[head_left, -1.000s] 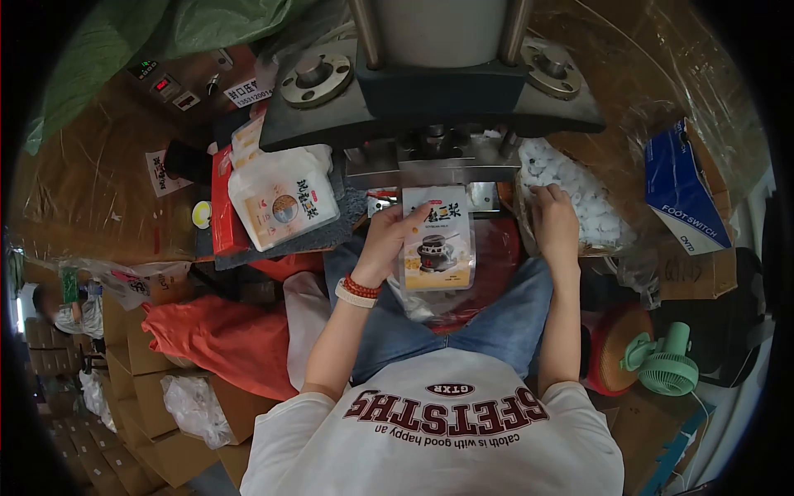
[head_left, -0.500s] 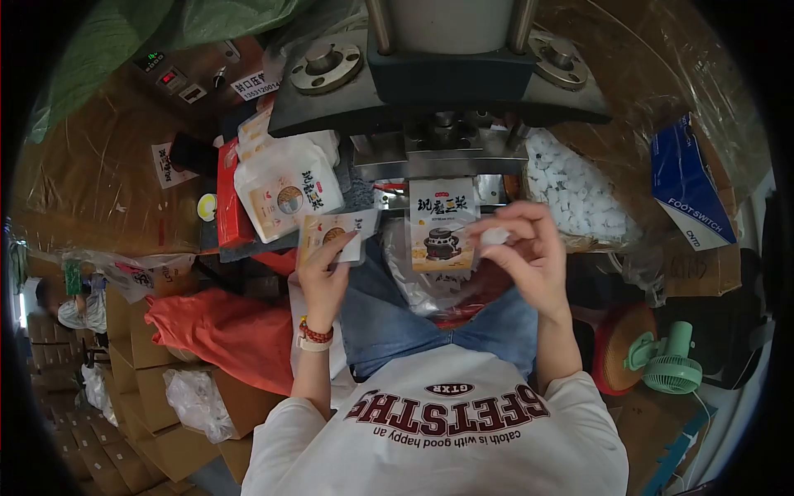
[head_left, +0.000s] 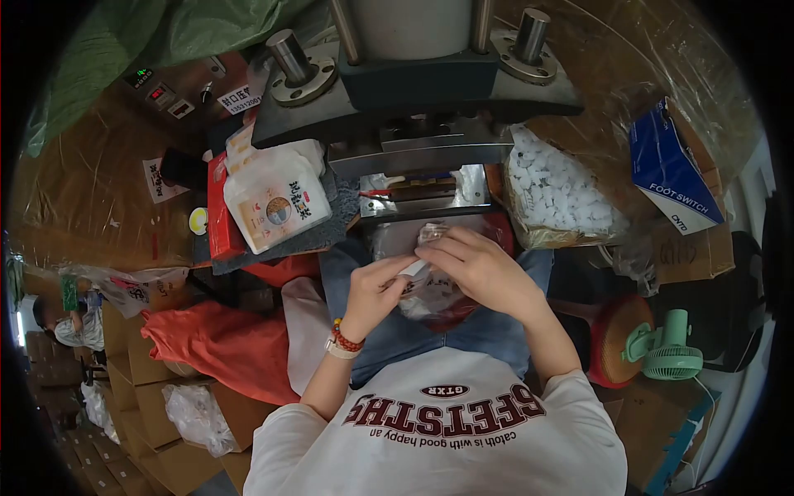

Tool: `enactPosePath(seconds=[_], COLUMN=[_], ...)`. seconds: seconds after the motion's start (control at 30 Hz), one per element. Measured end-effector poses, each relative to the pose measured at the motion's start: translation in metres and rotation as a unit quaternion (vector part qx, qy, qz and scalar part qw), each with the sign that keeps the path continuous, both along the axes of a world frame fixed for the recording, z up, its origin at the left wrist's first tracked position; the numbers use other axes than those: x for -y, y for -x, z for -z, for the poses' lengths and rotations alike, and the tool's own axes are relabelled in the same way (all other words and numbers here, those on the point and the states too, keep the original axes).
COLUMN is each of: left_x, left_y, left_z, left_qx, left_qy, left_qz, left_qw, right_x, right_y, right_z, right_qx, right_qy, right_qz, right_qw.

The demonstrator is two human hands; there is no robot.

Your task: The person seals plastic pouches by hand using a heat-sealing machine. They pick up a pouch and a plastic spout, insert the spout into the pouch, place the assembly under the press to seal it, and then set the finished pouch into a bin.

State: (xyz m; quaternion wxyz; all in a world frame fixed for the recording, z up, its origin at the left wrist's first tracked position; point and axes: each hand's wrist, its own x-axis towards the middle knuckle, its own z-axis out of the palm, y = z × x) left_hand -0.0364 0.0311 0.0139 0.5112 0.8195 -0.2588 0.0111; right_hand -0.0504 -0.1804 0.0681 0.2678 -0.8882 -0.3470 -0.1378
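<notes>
Together, two hands [head_left: 377, 289] [head_left: 484, 266] hold one pouch [head_left: 413, 269].

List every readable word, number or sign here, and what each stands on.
"FOOT SWITCH": blue box
"CNTD": same box
"GTXR": white shirt, upside down in view
"catoth is with good happy an": same shirt
Large arched word there: ends "FETSTHS", first letter unclear
"封口压": white label, last character unclear; digits below start "13531"
"现磨豆浆": top stacked pouch
Too small or blurred: control panel displays, carton handwriting
</notes>
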Motion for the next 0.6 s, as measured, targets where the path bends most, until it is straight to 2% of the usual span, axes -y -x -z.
enactPosePath(seconds=[0.13, 0.2, 0.23, 0.3, 0.43, 0.5, 0.53, 0.6], left_x=[0.013, 0.013, 0.013, 0.012, 0.01, 0.009, 0.012, 0.022], left_y=[-0.004, -0.004, -0.005, -0.004, -0.004, -0.002, -0.002, -0.004], left_z=[0.004, -0.002, -0.005, -0.011, -0.027, -0.033, -0.028, -0.005], left_qx=[0.027, 0.033, 0.031, 0.142, 0.216, 0.112, 0.112, -0.075], left_qy=[0.027, 0.025, 0.025, -0.03, -0.05, 0.02, 0.02, 0.088], left_qz=[0.006, -0.032, -0.034, -0.042, -0.019, 0.024, 0.024, 0.007], left_qw=[0.999, 0.999, 0.999, 0.989, 0.975, 0.993, 0.993, 0.993], right_x=[0.012, 0.017, 0.016, 0.011, 0.006, 0.009, 0.009, 0.009], right_y=[0.011, 0.015, 0.014, 0.01, 0.01, 0.009, 0.006, 0.0], right_z=[-0.01, -0.018, -0.017, -0.013, -0.017, -0.013, -0.01, -0.003], right_qx=[0.014, 0.007, 0.005, 0.02, 0.013, -0.062, -0.062, -0.093], right_qy=[-0.032, -0.064, -0.063, -0.05, -0.075, -0.226, -0.226, -0.222], right_qz=[0.057, 0.122, 0.12, 0.092, 0.03, 0.003, 0.003, 0.096], right_qw=[0.998, 0.99, 0.991, 0.994, 0.997, 0.972, 0.972, 0.966])
